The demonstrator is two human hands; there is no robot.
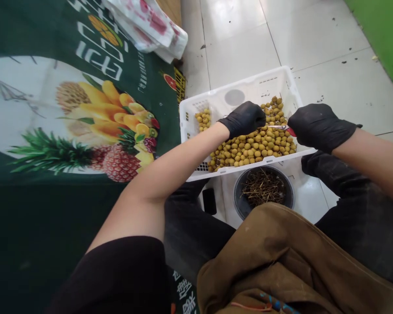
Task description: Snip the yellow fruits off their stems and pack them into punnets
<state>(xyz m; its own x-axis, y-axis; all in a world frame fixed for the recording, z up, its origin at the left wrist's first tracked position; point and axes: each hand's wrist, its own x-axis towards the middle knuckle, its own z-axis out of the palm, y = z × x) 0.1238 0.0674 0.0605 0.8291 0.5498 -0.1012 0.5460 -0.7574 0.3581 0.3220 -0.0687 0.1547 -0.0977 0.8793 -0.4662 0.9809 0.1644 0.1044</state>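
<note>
My gloved right hand (314, 126) grips red-handled snips (283, 127); my left hand (249, 118) is curled closed — I cannot tell on what — over round tan fruit (249, 150) in a white basket (212, 97). The snips point toward that hand; a slip could cut it.

Crate (253, 91) is open-topped; a hand can enter over its far left corner. Middle is blocked: left hand (245, 120), right hand (322, 126), snips (283, 127) in the gap. Near side is tight (bucket (238, 192) plus both legs (196, 218)). Banner (68, 209) bounds the left; tiled floor (236, 48) past the far rim gives room.
</note>
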